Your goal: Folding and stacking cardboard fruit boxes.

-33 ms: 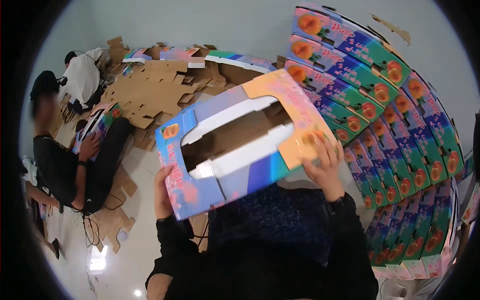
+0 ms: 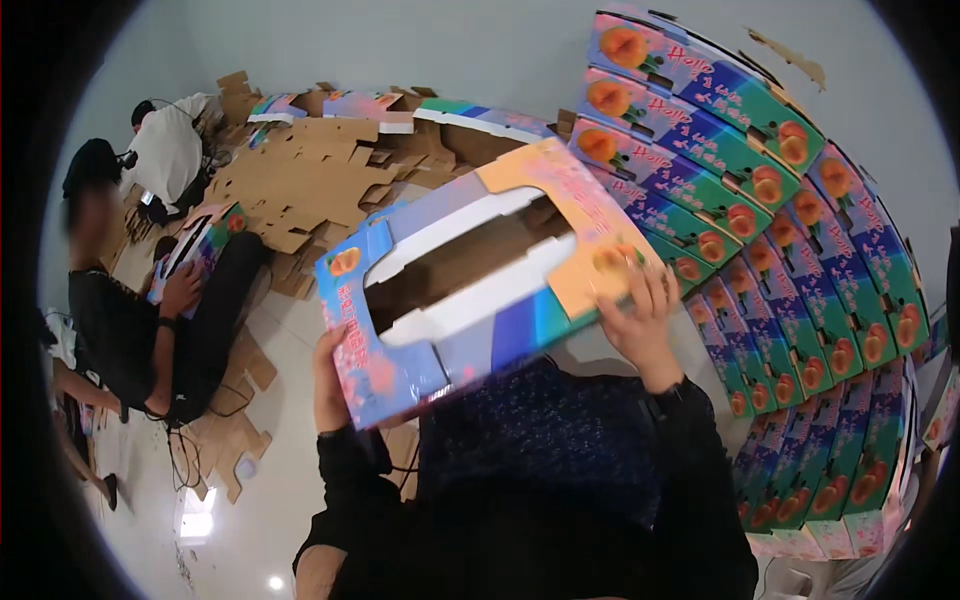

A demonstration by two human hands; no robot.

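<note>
I hold a colourful cardboard fruit box (image 2: 490, 350) up in front of me, tilted so that its right end sits higher. A long opening with white inner flaps shows the brown inside. My left hand (image 2: 331, 378) grips the box's left end, its fingers partly hidden behind it. At the opposite end, my right hand (image 2: 642, 318) clasps the orange corner, with fingers on the top face. Below the box, dark blue speckled cloth (image 2: 540, 440) covers my lap.
Stacked printed fruit boxes (image 2: 690, 140) rise at the right, against the wall. Flattened brown cardboard (image 2: 290, 185) covers the floor ahead and left. A seated person in black (image 2: 120, 330) handles another box (image 2: 205, 240); a person in white (image 2: 170, 150) sits farther back. Cables (image 2: 183, 455) trail on the floor.
The box has turned slightly in my hands, its right end shifting a little left. Both hands keep their hold.
</note>
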